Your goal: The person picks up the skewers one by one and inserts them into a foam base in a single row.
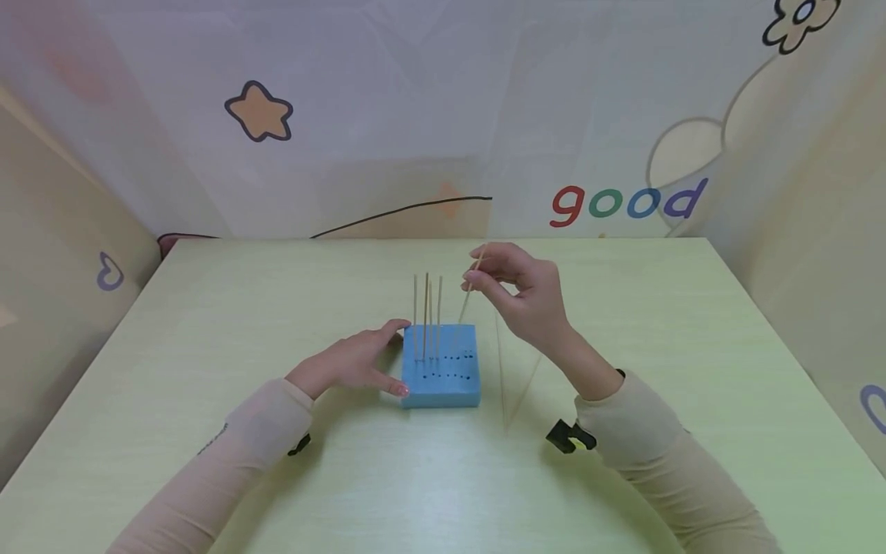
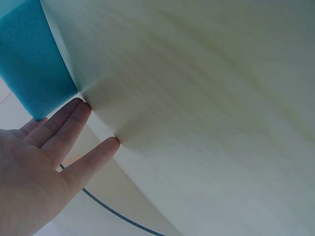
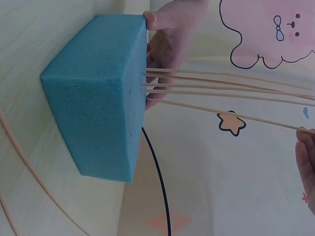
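Note:
A blue foam block [image 1: 441, 400] with rows of small dark holes in its top lies on the table. Several thin wooden sticks [image 1: 439, 315] stand in its left part. My right hand [image 1: 529, 296] pinches another wooden stick [image 1: 466, 300] between thumb and fingertips above the block. That stick leans, its lower end at the block's top face in the right wrist view; whether it has entered a hole I cannot tell. Beside the block's left side, my left hand [image 1: 356, 360] has its thumb at the near corner and a finger at the far corner. Its fingers [image 2: 96, 160] are stretched out in the left wrist view.
To the right of the block, two loose wooden sticks [image 1: 501, 369] lie on the pale table [image 1: 346, 492]. A printed curtain [image 1: 388, 115] hangs behind the table and along both sides. Each sleeved wrist has a black strap piece [image 1: 569, 436].

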`<control>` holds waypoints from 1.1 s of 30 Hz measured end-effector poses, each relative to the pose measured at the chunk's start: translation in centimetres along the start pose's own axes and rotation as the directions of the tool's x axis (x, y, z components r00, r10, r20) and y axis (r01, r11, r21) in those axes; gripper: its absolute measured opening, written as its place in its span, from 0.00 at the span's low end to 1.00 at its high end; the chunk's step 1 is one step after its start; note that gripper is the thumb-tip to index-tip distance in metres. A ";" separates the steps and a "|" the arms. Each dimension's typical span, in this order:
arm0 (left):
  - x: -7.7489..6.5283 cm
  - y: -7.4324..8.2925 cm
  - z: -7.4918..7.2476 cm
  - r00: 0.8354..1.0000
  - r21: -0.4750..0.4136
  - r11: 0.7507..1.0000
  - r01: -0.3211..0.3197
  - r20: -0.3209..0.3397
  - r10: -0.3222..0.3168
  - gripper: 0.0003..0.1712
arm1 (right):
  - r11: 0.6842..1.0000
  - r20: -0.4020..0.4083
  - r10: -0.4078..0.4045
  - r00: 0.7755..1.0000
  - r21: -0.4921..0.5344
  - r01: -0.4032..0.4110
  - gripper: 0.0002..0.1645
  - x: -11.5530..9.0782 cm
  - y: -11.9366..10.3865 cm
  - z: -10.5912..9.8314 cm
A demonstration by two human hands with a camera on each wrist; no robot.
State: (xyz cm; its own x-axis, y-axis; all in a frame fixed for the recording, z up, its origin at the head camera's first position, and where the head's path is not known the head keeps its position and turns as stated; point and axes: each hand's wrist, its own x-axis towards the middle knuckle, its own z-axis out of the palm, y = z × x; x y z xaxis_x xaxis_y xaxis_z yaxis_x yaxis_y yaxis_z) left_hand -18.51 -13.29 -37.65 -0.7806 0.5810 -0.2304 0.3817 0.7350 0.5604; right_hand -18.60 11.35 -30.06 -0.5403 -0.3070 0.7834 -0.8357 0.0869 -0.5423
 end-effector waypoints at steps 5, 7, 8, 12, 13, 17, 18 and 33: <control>0.0 0.0 -0.1 1.000 -0.003 1.000 0.006 -0.004 -0.006 0.61 | 0.999 0.024 -0.021 0.999 -0.024 0.022 0.12 0.0 0.1 0.6; 0.0 0.0 0.0 1.000 -0.004 1.000 0.006 -0.003 -0.006 0.61 | 0.999 0.033 -0.030 0.999 -0.045 0.031 0.11 0.0 0.0 0.7; 0.0 0.0 0.0 1.000 -0.004 1.000 0.006 -0.003 -0.006 0.61 | 0.998 0.036 -0.034 0.999 -0.057 0.036 0.11 0.0 0.0 0.8; 0.0 0.0 0.0 1.000 -0.007 1.000 0.003 -0.003 -0.003 0.60 | 0.994 0.045 -0.040 0.998 -0.095 0.044 0.13 0.0 0.0 1.0; 0.0 0.0 0.0 1.000 -0.007 1.000 0.003 -0.003 -0.003 0.60 | 0.994 0.045 -0.041 0.998 -0.104 0.046 0.13 0.0 0.0 1.0; 0.0 -0.1 0.0 1.000 -0.005 1.000 0.005 -0.004 -0.005 0.60 | 0.993 0.044 -0.052 0.998 -0.107 0.056 0.12 -0.1 0.3 1.3; 0.0 -0.1 0.0 1.000 -0.004 1.000 0.005 -0.005 -0.005 0.60 | 0.993 0.044 -0.053 0.998 -0.106 0.058 0.12 -0.2 0.4 1.3; 0.1 -0.1 0.1 1.000 -0.006 1.000 -0.010 -0.015 0.010 0.60 | 0.988 0.084 0.008 0.996 -0.153 0.005 0.09 -1.1 0.8 2.4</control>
State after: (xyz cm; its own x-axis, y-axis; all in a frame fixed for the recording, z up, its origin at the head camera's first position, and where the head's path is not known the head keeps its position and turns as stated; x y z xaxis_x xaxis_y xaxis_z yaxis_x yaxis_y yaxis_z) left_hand -18.58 -13.32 -37.80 -0.7842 0.5827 -0.2132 0.3864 0.7274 0.5671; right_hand -18.47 9.50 -32.06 -0.5366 -0.3850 0.7509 -0.8437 0.2296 -0.4852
